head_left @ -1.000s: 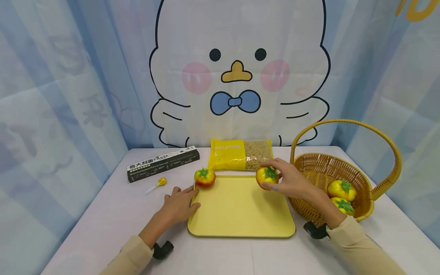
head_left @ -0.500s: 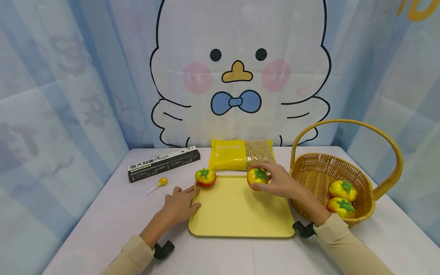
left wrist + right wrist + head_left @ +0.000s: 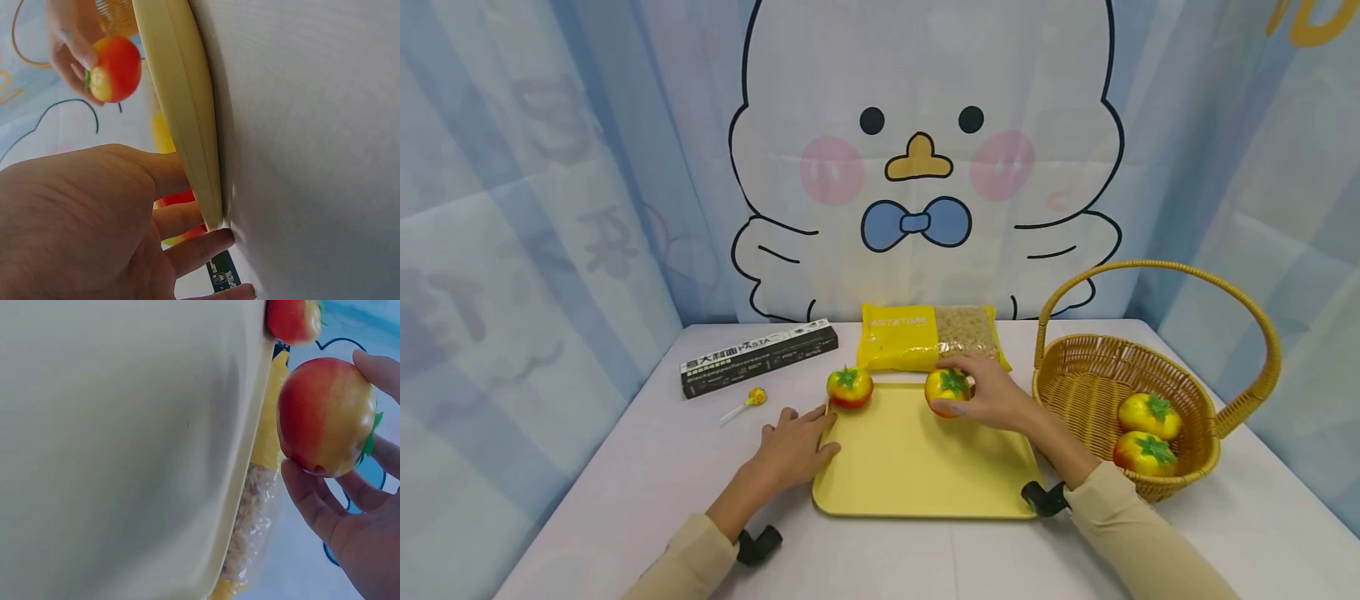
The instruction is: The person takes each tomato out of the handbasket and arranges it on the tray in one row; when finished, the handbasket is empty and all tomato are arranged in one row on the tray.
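Note:
My right hand holds a yellow-and-red toy tomato with a green leafy top, thumb and fingers spread around its sides. It hangs over the back part of a pale yellow tray; the right wrist view shows the tomato's red underside free of the fingers. A second toy tomato sits at the tray's back left corner. At the tray's left edge lies my left hand, its fingers extended against the rim and the thumb reaching over the tray. Left wrist view: those fingers touch the rim.
A wicker basket with a tall handle stands on the right, two toy tomatoes inside. Behind the tray lies a yellow pasta bag. Back left are a black pasta box and a lollipop. A curtain closes the back.
My right hand has moved left over the tray with the toy tomato, away from the basket. My left hand has stayed at the tray's left edge.

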Demonstrator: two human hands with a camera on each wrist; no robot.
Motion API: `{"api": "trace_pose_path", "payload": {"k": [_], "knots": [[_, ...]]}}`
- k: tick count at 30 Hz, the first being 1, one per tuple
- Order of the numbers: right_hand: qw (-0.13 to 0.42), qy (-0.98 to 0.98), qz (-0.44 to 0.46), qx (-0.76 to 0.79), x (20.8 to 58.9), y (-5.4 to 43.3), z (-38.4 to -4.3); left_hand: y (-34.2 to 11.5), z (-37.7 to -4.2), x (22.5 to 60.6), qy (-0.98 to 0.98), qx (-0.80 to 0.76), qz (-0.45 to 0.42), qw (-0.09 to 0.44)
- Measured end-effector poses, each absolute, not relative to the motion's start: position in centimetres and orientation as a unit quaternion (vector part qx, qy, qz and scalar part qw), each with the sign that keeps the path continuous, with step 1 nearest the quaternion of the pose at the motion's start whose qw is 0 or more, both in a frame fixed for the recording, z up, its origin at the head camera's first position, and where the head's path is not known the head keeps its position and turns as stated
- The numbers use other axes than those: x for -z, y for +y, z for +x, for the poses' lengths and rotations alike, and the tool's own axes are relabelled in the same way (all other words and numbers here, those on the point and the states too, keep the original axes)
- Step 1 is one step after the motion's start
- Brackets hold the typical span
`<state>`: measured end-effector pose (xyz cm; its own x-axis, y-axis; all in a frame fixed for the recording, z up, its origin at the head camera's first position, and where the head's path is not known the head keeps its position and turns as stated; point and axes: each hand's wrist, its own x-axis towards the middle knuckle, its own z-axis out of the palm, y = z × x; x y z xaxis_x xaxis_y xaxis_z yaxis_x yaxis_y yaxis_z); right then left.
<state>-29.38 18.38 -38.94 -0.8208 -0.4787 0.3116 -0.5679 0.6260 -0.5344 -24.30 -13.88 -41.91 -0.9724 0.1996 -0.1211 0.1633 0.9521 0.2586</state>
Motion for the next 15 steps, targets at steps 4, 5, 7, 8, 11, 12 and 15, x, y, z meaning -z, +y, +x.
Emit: {"api": "trace_pose_path", "payload": {"k": [4, 5, 7, 8, 11, 12, 15], "knots": [[0.076, -0.901, 0.297, -0.307, 39.1, 17.9, -29.6, -13.9, -24.3, 42.0, 0.985, -0.126, 0.094, 0.071], [0.076, -0.901, 0.298, -0.307, 39.2, 17.8, -29.7, -13.9, -24.3, 42.0, 0.985, -0.126, 0.095, 0.071], [0.074, -0.902, 0.296, -0.306, 39.3, 17.6, -29.8, -13.9, -24.3, 42.0, 0.985, -0.126, 0.095, 0.071], [0.073, -0.902, 0.295, -0.308, 39.4, 17.5, -29.9, -13.9, -24.4, 42.1, 0.985, -0.126, 0.095, 0.07], [0.067, -0.902, 0.292, -0.312, 39.6, 17.2, -30.0, -14.0, -24.4, 42.1, 0.985, -0.124, 0.095, 0.069], [0.065, -0.902, 0.291, -0.311, 39.6, 17.1, -30.1, -14.0, -24.4, 42.1, 0.985, -0.123, 0.095, 0.069], [0.063, -0.904, 0.296, -0.303, 39.7, 16.8, -30.2, -14.0, -24.3, 42.1, 0.985, -0.123, 0.096, 0.069]]}}
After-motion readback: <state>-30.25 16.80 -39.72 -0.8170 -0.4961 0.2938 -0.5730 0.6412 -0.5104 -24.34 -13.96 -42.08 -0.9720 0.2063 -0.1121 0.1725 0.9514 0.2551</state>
